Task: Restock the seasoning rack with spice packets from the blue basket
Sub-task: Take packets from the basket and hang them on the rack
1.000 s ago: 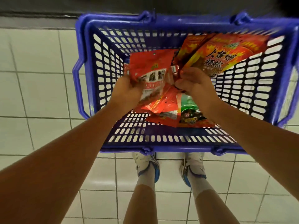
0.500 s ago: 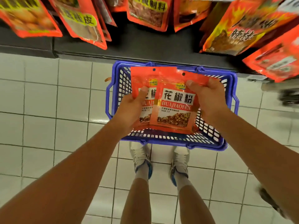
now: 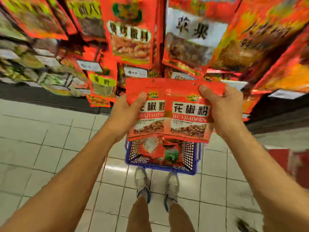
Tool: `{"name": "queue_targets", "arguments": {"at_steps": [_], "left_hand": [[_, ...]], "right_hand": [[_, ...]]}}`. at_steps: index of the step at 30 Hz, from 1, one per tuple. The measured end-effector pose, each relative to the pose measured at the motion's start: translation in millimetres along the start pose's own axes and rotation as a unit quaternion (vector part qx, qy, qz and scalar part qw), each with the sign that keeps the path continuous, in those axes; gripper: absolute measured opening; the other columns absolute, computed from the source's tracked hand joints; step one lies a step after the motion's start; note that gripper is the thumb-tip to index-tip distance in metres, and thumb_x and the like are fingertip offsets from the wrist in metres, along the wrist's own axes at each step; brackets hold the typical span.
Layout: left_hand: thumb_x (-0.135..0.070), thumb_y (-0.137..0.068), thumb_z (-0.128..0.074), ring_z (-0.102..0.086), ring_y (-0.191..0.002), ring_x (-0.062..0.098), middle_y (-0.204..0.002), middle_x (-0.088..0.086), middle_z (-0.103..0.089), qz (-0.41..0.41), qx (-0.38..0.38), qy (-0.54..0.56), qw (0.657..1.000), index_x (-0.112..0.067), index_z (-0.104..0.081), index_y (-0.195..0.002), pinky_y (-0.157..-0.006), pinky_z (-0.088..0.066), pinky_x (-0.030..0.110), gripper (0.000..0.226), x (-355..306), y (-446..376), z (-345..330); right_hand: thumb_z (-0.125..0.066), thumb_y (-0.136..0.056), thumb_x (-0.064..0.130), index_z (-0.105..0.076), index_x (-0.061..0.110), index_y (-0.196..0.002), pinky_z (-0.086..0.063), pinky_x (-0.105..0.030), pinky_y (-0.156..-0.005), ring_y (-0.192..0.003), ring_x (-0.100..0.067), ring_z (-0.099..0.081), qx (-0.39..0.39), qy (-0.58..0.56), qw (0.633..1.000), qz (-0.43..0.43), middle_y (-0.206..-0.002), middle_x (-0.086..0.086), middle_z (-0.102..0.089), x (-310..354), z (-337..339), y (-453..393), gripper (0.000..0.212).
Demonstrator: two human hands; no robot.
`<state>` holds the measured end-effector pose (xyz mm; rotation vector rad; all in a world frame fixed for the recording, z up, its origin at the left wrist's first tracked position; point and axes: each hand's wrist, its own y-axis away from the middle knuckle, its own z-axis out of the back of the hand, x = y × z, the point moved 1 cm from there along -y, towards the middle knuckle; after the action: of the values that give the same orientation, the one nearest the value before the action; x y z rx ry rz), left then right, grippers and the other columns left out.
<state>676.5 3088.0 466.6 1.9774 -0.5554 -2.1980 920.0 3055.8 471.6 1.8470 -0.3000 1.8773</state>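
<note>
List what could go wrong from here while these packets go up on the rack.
1. Both hands, left hand and right hand, pinch the overlapping huajiaofen packets only by their top edges; the packets might slide apart and drop.
2. The blue basket sits on the floor right by the feet, a likely trip hazard.
3. The hanging packets are crowded and look alike; misplacing stock seems possible.
</note>
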Motion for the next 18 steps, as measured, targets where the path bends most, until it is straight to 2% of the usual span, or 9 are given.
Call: {"name": "queue_targets", "arguments": {"at_steps": [2, 4, 6, 8, 10, 12, 15, 18], "left_hand": [[-0.026, -0.099, -0.062, -0.073, -0.072, 0.003, -0.080, -0.015, -0.077, -0.041, -0.019, 0.005, 0.999, -0.035, -0.077, -0.085, -0.061, -0.057, 0.022, 0.023, -58, 19, 7], [-0.020, -0.097, -0.065, -0.068, -0.057, 0.002, -0.069, -0.013, -0.074, -0.076, -0.024, 0.019, 0.997, -0.029, -0.076, -0.080, -0.047, -0.053, 0.022, 0.023, -113, 35, 13], [-0.018, -0.096, -0.064, -0.066, -0.056, 0.001, -0.066, -0.013, -0.073, -0.118, -0.034, 0.031, 0.992, -0.033, -0.078, -0.075, -0.049, -0.054, 0.021, 0.028, -168, 48, 18], [-0.025, -0.098, -0.063, -0.069, -0.062, 0.003, -0.071, -0.013, -0.075, -0.157, -0.041, 0.042, 0.986, -0.039, -0.078, -0.076, -0.054, -0.055, 0.023, 0.031, -224, 62, 22], [-0.034, -0.097, -0.064, -0.075, -0.082, 0.017, -0.086, -0.004, -0.079, -0.189, -0.039, 0.045, 0.980, -0.034, -0.079, -0.082, -0.070, -0.061, 0.039, 0.021, -271, 74, 26], [-0.036, -0.094, -0.066, -0.074, -0.096, 0.032, -0.096, 0.008, -0.078, -0.223, -0.042, 0.055, 0.972, -0.024, -0.078, -0.085, -0.084, -0.059, 0.053, 0.019, -311, 85, 32], [-0.025, -0.096, -0.066, -0.075, -0.086, 0.024, -0.092, 0.006, -0.078, -0.255, -0.050, 0.095, 0.961, -0.017, -0.076, -0.090, -0.081, -0.059, 0.046, 0.014, -361, 96, 43], [-0.019, -0.095, -0.065, -0.074, -0.076, 0.020, -0.085, 0.003, -0.078, -0.287, -0.051, 0.119, 0.949, -0.017, -0.076, -0.086, -0.072, -0.059, 0.038, 0.013, -401, 103, 52]], "right_hand": [[-0.077, -0.079, 0.025, -0.073, 0.023, -0.067, -0.052, -0.030, -0.062, -0.062, -0.009, -0.060, -0.005, -0.007, 0.999, 0.037, -0.064, 0.011, -0.069, 64, 6, 8, 0.013], [-0.077, -0.076, 0.028, -0.072, 0.023, -0.065, -0.052, -0.034, -0.065, -0.065, -0.013, -0.059, -0.010, -0.020, 0.997, 0.075, -0.066, 0.009, -0.069, 125, 13, 15, 0.013], [-0.077, -0.075, 0.031, -0.071, 0.022, -0.065, -0.054, -0.040, -0.068, -0.069, -0.016, -0.061, -0.016, -0.016, 0.993, 0.118, -0.070, 0.004, -0.070, 181, 17, 22, 0.015], [-0.077, -0.074, 0.036, -0.072, 0.024, -0.067, -0.053, -0.032, -0.063, -0.065, -0.010, -0.061, -0.020, -0.015, 0.986, 0.168, -0.069, 0.009, -0.071, 234, 20, 30, 0.015], [-0.077, -0.074, 0.040, -0.075, 0.028, -0.069, -0.052, -0.023, -0.060, -0.062, -0.002, -0.062, -0.029, -0.024, 0.976, 0.216, -0.068, 0.014, -0.072, 283, 22, 38, 0.013], [-0.077, -0.074, 0.041, -0.076, 0.034, -0.074, -0.055, -0.025, -0.063, -0.068, -0.004, -0.068, -0.032, -0.037, 0.967, 0.250, -0.075, 0.012, -0.076, 323, 24, 44, 0.008], [-0.076, -0.079, 0.041, -0.075, 0.036, -0.071, -0.054, -0.029, -0.067, -0.067, -0.003, -0.067, -0.050, -0.030, 0.954, 0.295, -0.072, 0.016, -0.074, 372, 28, 48, 0.009], [-0.074, -0.088, 0.034, -0.072, 0.041, -0.067, -0.048, -0.020, -0.058, -0.059, 0.005, -0.060, -0.050, -0.023, 0.943, 0.328, -0.064, 0.020, -0.070, 413, 27, 48, 0.022]]}}
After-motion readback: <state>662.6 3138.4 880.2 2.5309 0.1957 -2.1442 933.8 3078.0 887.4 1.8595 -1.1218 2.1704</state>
